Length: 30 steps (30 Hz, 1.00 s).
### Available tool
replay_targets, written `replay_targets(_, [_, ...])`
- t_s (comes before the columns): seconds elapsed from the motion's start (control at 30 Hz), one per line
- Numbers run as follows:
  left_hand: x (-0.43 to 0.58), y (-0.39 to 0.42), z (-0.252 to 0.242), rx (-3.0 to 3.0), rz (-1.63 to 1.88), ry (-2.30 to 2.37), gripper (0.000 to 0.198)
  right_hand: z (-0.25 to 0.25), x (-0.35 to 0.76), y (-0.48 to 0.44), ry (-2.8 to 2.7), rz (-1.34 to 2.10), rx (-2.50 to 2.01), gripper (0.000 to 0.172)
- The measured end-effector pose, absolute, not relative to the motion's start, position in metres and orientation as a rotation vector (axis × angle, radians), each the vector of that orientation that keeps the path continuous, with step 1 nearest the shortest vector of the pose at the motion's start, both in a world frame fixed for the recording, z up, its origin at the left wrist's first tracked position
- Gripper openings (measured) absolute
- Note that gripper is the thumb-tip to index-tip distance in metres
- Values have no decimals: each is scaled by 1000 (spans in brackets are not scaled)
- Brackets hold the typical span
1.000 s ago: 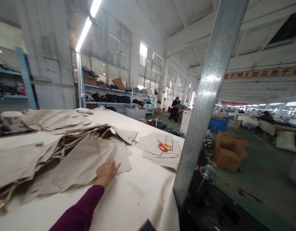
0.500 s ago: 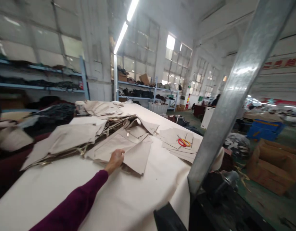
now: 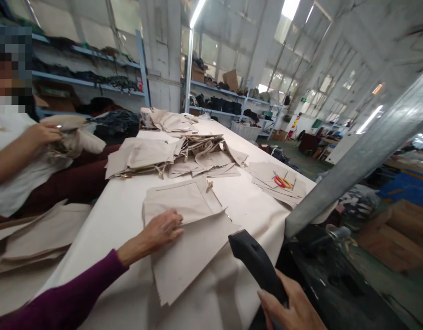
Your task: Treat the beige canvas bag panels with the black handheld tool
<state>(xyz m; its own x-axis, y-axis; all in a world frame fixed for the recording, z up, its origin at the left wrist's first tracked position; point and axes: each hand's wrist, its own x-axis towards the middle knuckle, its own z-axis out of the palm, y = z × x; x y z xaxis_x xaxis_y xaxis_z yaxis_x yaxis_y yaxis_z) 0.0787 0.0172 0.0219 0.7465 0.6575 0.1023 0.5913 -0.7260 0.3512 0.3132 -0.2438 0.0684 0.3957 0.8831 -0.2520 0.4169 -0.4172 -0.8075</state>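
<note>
Against a beige fabric panel [image 3: 180,201] on the white-covered table, my left hand [image 3: 165,227] has its fingers curled, gripping the cloth near its middle. The panel's lower part [image 3: 187,256] spreads toward me, with a jagged bottom edge. A small bunch of threads or a tag [image 3: 209,185] sits at its upper right. My right hand [image 3: 292,302] is wrapped around a black curved handheld tool [image 3: 254,252] with a blunt, wide end. That end hovers just right of the panel; the tool's exact kind is unclear.
Stacks of beige fabric pieces [image 3: 145,153] lie farther back on the table [image 3: 118,220]. Red and yellow-handled scissors [image 3: 282,182] rest on more pieces at right. A slanted metal post [image 3: 355,156] stands at the right edge. At left, a co-worker's hand [image 3: 42,135] holds cloth.
My left hand has pulled the panel off the pile toward me. My right hand has come into view holding the black tool, which has moved up. The view has turned left and down.
</note>
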Motion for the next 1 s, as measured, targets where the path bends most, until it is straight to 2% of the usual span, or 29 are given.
replay_targets(0.23, [163,4,17,2871,226,922,23,77,320,-230,-1243,950,-1972,32])
replay_targets(0.37, [155,29,62,2954,360,1014,30,86,328,-221,-1289,899,-1928,32])
replay_targets(0.5, [135,51,111,3287,614,1065,35,98,330,-209,-1215,882,-1886,32])
replay_targets(0.57, [130,45,107,3407,629,936,37,105,328,-205,-1216,863,-1858,33])
replay_targets(0.67, [128,16,61,3444,453,647,34,115,324,-203,-1216,824,-1834,33])
replay_targets(0.73, [127,-13,25,3296,395,716,30,117,317,-203,-1197,837,-1814,32])
replay_targets(0.83, [123,-63,-3,2838,871,953,28,112,300,-199,-1187,922,-1752,30])
replay_targets(0.9, [120,-97,1,2354,1116,939,27,104,283,-195,-1192,999,-1667,30])
replay_targets(1.0, [119,-138,20,1648,959,833,34,84,252,-189,-1236,976,-1571,32])
